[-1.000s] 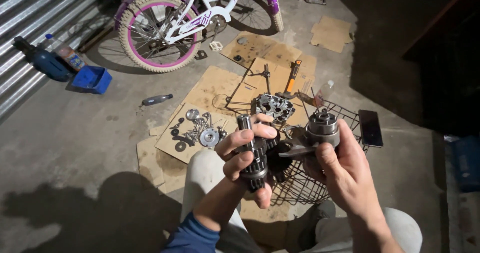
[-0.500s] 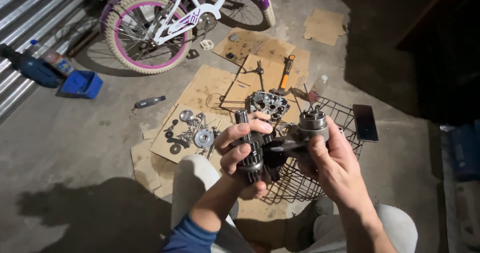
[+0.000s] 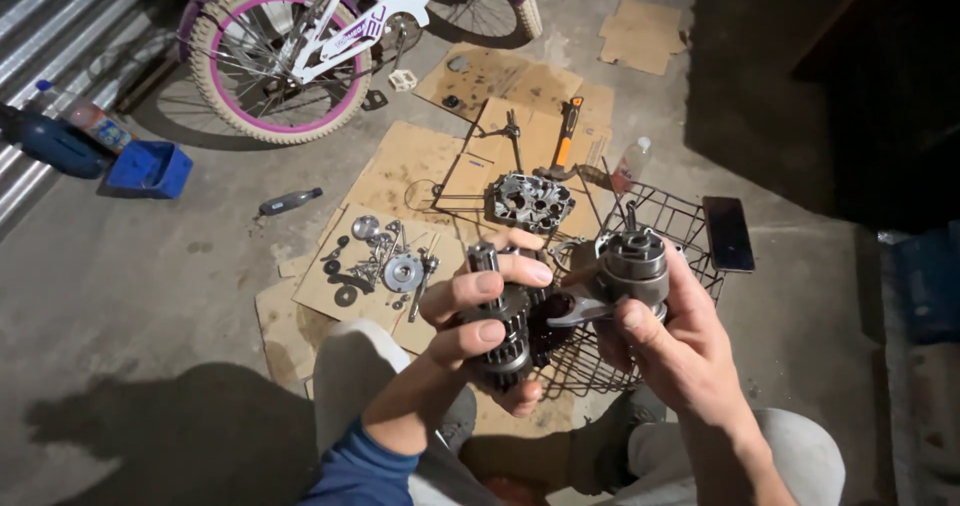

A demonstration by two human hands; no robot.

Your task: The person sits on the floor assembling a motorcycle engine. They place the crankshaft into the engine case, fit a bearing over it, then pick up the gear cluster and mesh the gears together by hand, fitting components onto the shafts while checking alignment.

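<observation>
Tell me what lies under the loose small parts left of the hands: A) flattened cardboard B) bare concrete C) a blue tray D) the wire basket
A: the small parts lie spread on a flattened cardboard sheet, beside the left hand.

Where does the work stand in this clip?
Done: small gears and washers lie spread on cardboard, and a metal casing sits apart. In hand: the left hand holds a gear shaft cluster; the right hand holds a cylindrical drum. Left: those loose parts remain unmounted.
</observation>
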